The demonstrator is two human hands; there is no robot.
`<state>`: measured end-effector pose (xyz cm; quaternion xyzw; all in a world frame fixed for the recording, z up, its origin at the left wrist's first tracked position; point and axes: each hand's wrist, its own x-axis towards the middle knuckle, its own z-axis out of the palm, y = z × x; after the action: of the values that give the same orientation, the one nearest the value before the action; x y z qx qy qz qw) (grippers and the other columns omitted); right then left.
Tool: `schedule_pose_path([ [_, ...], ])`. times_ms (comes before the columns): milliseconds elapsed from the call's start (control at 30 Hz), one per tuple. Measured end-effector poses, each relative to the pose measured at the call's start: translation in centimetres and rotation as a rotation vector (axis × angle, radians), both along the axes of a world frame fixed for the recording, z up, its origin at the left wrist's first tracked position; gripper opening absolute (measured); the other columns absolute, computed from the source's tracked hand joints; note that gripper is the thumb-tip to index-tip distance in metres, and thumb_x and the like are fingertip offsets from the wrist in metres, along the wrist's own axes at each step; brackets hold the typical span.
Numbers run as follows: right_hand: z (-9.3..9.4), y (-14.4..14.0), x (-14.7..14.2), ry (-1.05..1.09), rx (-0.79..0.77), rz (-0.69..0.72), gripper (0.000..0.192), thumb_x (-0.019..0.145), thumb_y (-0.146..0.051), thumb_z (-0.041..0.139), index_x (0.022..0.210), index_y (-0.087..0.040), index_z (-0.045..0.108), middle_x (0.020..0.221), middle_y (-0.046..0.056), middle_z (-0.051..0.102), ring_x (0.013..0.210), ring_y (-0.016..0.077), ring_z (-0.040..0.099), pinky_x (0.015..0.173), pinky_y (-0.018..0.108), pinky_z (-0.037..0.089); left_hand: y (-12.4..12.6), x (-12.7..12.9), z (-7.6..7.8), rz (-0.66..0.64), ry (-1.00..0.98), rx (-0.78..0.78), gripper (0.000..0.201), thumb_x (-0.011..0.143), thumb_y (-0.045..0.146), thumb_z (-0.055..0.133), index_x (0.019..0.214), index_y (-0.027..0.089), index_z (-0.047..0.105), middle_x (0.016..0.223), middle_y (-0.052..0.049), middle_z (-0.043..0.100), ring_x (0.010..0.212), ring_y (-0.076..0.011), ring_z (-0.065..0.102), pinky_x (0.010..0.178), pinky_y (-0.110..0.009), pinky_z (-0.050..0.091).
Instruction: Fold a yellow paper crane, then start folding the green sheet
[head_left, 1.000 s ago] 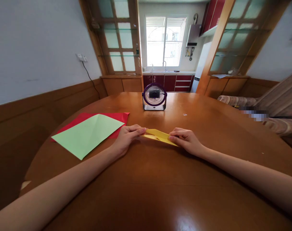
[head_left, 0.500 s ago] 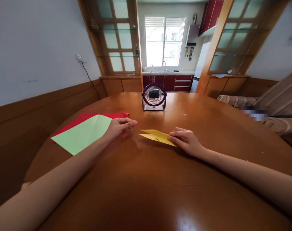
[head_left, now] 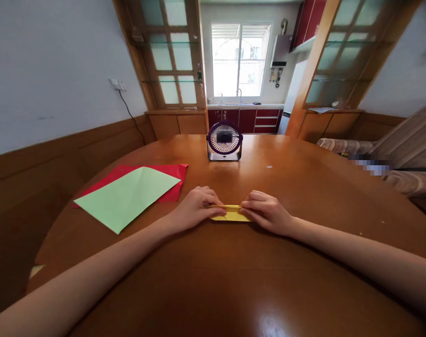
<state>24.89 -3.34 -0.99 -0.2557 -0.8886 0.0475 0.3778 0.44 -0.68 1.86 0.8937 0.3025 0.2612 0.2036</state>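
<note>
A narrow piece of folded yellow paper (head_left: 233, 215) lies low over the table in front of me, stretched between my two hands. My left hand (head_left: 201, 206) is closed on its left end, thumb toward me. At the right end, my right hand (head_left: 267, 210) pinches the paper between thumb and fingers. Both ends of the paper are partly hidden by the fingers. To the left of my left hand, a light green sheet (head_left: 128, 199) rests on top of a red sheet (head_left: 169, 194), both on the table.
The brown wooden table (head_left: 213, 290) has a rounded edge. A small dark purple fan (head_left: 225, 140) stands upright on it beyond my hands. A pale scrap (head_left: 36, 270) shows at the left edge. A striped cushioned seat (head_left: 405, 182) is at the right.
My left hand has moved right and toward me from beside the green sheet and now grips the yellow paper. The paper has turned level, its left end pressed together.
</note>
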Motion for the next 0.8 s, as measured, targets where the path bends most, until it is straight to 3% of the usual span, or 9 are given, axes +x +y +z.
schedule_pose_path([
  [200,0.2,0.0,0.0,0.012,-0.068,-0.002,0.024,0.096,-0.026,0.049,0.096,-0.014,0.069,0.078,0.008,0.060,0.072,0.0154,0.053,0.065,0.028,0.046,-0.1,-0.2,0.3,0.054,-0.017,0.051,0.016,0.082,0.033,0.070,0.071,0.023,0.075,0.065,0.001,0.065,0.071,-0.0139,0.056,0.076,-0.030,0.038],
  [433,0.2,0.1,0.1,0.028,-0.107,-0.020,0.027,0.097,-0.031,0.047,0.094,-0.015,0.069,0.078,0.007,0.061,0.072,0.0150,0.055,0.065,0.027,0.047,0.8,-1.9,0.8,0.018,-0.091,-0.126,0.012,0.080,0.033,0.070,0.086,0.024,0.077,0.074,-0.003,0.067,0.075,-0.0155,0.058,0.065,-0.025,0.044],
  [600,0.1,0.5,0.4,0.035,-0.097,-0.054,0.028,0.097,-0.032,0.047,0.094,-0.015,0.069,0.080,0.007,0.063,0.073,0.0146,0.057,0.064,0.026,0.047,2.4,-3.4,0.9,0.088,-0.121,-0.085,0.015,0.076,0.036,0.074,0.081,0.022,0.076,0.077,-0.003,0.067,0.075,-0.0157,0.058,0.069,-0.027,0.046],
  [800,-0.1,0.6,0.3,-0.004,-0.065,-0.075,0.027,0.097,-0.030,0.046,0.092,-0.016,0.069,0.077,0.007,0.060,0.071,0.0150,0.054,0.063,0.027,0.046,1.8,-2.9,0.9,0.045,-0.030,-0.067,0.037,0.081,0.045,0.066,0.112,0.023,0.068,0.097,-0.005,0.065,0.091,-0.0192,0.059,0.079,-0.031,0.048],
])
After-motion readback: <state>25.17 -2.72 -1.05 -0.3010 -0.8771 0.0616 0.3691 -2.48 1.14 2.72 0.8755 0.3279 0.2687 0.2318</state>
